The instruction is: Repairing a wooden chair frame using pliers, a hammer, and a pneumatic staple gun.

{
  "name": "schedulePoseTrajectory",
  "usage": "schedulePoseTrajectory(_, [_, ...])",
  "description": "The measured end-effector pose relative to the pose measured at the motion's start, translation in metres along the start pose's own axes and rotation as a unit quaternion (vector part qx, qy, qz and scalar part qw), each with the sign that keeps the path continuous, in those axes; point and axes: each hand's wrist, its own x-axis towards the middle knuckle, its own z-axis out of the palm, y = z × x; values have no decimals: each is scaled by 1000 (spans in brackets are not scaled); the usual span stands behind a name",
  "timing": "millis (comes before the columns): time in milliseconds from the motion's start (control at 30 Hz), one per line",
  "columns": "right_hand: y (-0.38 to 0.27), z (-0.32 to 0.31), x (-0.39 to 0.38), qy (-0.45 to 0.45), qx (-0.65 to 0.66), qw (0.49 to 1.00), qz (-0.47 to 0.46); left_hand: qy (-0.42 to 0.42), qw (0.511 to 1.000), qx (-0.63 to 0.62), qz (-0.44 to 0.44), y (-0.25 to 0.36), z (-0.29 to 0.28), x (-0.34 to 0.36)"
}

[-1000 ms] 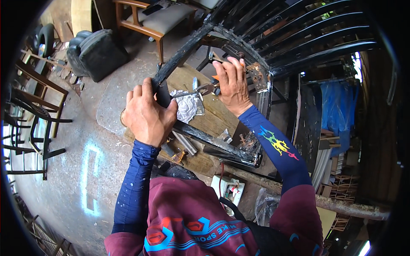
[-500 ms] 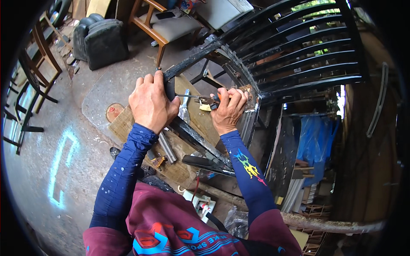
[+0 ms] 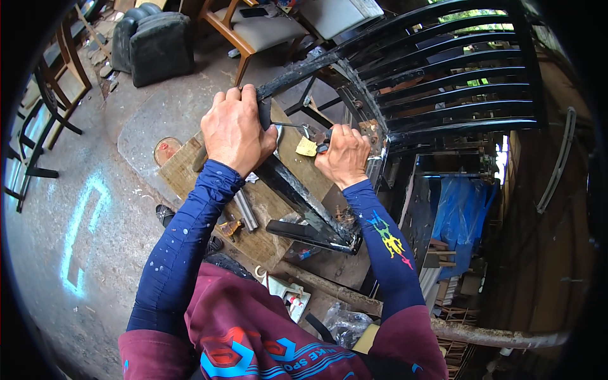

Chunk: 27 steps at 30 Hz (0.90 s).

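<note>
A black, worn wooden chair frame [image 3: 294, 193] lies tilted before me, its slatted back [image 3: 456, 76] at the upper right. My left hand [image 3: 234, 136] is closed over the frame's near left corner, thumb toward the inside. My right hand [image 3: 345, 155] is wrapped round the orange-and-black handles of what look like pliers [image 3: 322, 140]. From the tool's metal head a thin rod [image 3: 288, 125] runs to the frame beside my left thumb. How the rod meets the frame is hard to make out. Below the tool is a small yellow piece [image 3: 306, 147].
A wooden board [image 3: 183, 164] under the frame bears metal bars [image 3: 246, 210] and an orange-brown item [image 3: 230, 227]. Beyond stand a wooden chair [image 3: 266, 31] with a phone on its seat and a black padded seat [image 3: 161, 47]. Blue plastic sheeting [image 3: 459, 212] hangs at right.
Both hands, the tool and the frame sit slightly farther right in view, with the surroundings shifted too. My left hand keeps its hold, and my right hand still grips the tool.
</note>
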Motion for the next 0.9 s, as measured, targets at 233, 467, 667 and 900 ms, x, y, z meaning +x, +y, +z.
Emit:
schedulePoseTrajectory(233, [-8,-12,13,-142,153,976,-69,8,1000,4,-1,-1,3,-1])
schedulePoseTrajectory(467, [45,-21,-8,-437,343,813,175,22,1000,9,15,-2,8,-3])
schedulePoseTrajectory(667, [36,-35,-17,-401,677,567,243,-9,999,32,13,2,2,-1])
schedulePoseTrajectory(900, [9,-36,-24,-161,836,460,252,16,999,45,18,3,7,-4])
